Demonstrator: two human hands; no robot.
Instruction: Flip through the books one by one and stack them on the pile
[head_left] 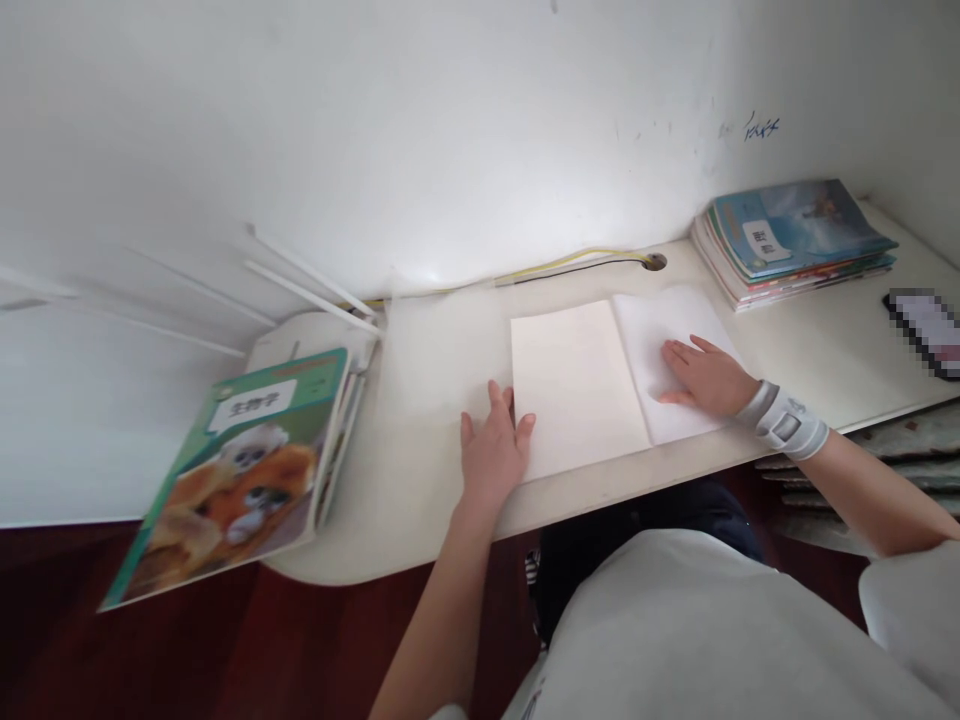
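Note:
An open blank book (581,385) lies flat on the white desk (420,500), in front of me. My left hand (493,448) rests flat, fingers stretched out, at the book's lower left corner, touching the edge of the left page. My right hand (701,375) lies flat with fingers spread on the right page; a grey band is round its wrist. Neither hand holds anything.
A green textbook with an orange monkey cover (232,470) hangs over the desk's left edge, on top of other books. A stack of books (791,245) sits at the back right. A yellow cable (570,262) runs along the wall to a desk hole. A blurred flat object (926,330) lies far right.

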